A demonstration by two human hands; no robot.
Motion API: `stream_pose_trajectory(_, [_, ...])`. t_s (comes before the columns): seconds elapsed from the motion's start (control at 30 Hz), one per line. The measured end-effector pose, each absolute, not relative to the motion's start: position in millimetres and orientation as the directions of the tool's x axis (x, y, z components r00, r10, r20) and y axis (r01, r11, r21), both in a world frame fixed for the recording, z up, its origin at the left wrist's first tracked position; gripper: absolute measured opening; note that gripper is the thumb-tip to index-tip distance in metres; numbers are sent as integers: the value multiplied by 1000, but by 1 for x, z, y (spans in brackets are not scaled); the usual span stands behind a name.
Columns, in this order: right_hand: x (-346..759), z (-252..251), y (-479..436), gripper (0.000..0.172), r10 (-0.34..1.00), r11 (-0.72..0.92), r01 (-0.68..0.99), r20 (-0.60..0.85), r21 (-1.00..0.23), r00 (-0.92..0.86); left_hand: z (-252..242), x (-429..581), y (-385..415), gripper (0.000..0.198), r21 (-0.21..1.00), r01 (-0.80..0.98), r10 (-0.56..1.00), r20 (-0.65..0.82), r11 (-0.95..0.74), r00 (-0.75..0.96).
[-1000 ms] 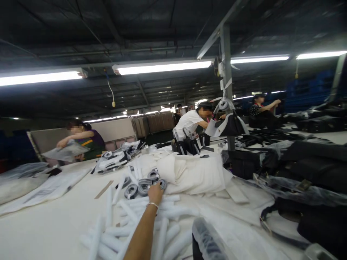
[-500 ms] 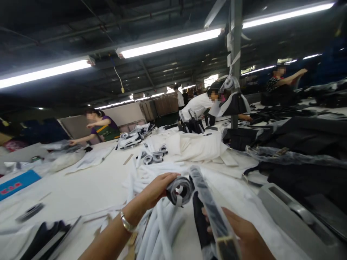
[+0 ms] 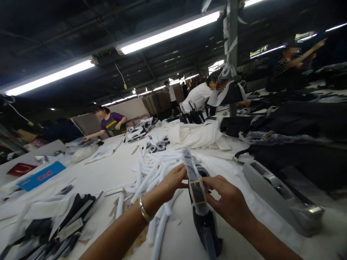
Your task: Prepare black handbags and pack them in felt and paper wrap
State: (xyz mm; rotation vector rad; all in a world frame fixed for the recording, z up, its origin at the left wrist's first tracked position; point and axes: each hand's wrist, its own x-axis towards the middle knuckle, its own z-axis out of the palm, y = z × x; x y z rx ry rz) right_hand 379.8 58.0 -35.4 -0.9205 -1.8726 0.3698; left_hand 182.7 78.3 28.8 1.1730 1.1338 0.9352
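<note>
Between my two hands stands a dark strap (image 3: 189, 164) wrapped in clear plastic, with a gold-coloured rectangular buckle (image 3: 197, 192) facing me. My left hand (image 3: 175, 178), a silver bangle at its wrist, closes on the strap's left side above the buckle. Thumb and fingers of my right hand (image 3: 226, 196) pinch the right edge beside the buckle. A coiled dark roll (image 3: 202, 170) shows partly behind the strap; whether either hand touches it is hidden. Below, a dark padded length (image 3: 204, 225) hangs down towards the table.
White tubes (image 3: 151, 177) lie piled left of my hands. A grey tape dispenser (image 3: 282, 196) sits at right near black fabric (image 3: 298, 162). Dark pieces (image 3: 62, 220) are heaped at front left, a blue box (image 3: 42, 176) beyond. Co-workers stand across the table.
My left hand has moved from the coiled roll to the strap. The strap is now more upright and central, its buckle higher, with my right hand beside it. The view has shifted slightly.
</note>
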Motion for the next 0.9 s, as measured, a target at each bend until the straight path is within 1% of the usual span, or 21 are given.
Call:
stream_pose_trajectory(0.03, [383, -38, 59, 22, 815, 565, 428, 559, -705, -155, 33, 182, 76, 36, 990, 22, 974, -143, 141, 175])
stream_pose_trajectory(0.07, [387, -40, 61, 27, 883, 457, 381, 461, -804, -87, 37, 181, 73, 38, 993, 25, 982, -119, 116, 147])
stream_pose_trajectory(0.1, [389, -40, 63, 33, 934, 353, 292, 354, -889, -53, 42, 181, 68, 42, 995, 20, 987, -103, 101, 126])
stream_pose_trajectory(0.13, [390, -40, 65, 38, 965, 262, 176, 255, -949, -63, 47, 181, 63, 47, 995, 6, 988, -96, 96, 118])
stream_pose_trajectory(0.17, [390, -39, 67, 43, 979, 187, 55, 181, -981, -97, 52, 182, 57, 51, 995, -10, 988, -95, 97, 121])
stream_pose_trajectory(0.2, [389, -36, 69, 45, 980, 131, -51, 137, -990, -144, 56, 184, 50, 53, 995, -20, 987, -96, 99, 132])
stream_pose_trajectory(0.27, [383, -29, 70, 49, 968, 65, -173, 104, -983, -227, 64, 189, 36, 51, 996, -16, 982, -87, 91, 165])
stream_pose_trajectory(0.33, [376, -24, 68, 48, 955, 46, -227, 109, -973, -276, 68, 196, 23, 46, 998, 16, 981, -61, 59, 185])
stream_pose_trajectory(0.5, [363, -22, 61, 42, 931, 48, -349, 168, -936, -324, 65, 202, 6, 48, 1000, 12, 980, -1, -2, 200])
stream_pose_trajectory(0.6, [358, -21, 64, 40, 929, 46, -397, 185, -916, -321, 60, 200, 7, 44, 998, -28, 992, -44, 47, 117])
stream_pose_trajectory(0.7, [352, -14, 69, 43, 937, -15, -439, 141, -898, -320, 60, 198, 15, 46, 996, -58, 997, -65, 67, 35])
stream_pose_trajectory(0.8, [349, -3, 71, 47, 931, -104, -466, 78, -879, -356, 63, 198, 26, 46, 998, 13, 998, -59, 59, 16])
stream_pose_trajectory(0.9, [349, 7, 71, 48, 918, -143, -501, 75, -853, -390, 68, 197, 35, 43, 997, 57, 999, -51, 50, 6])
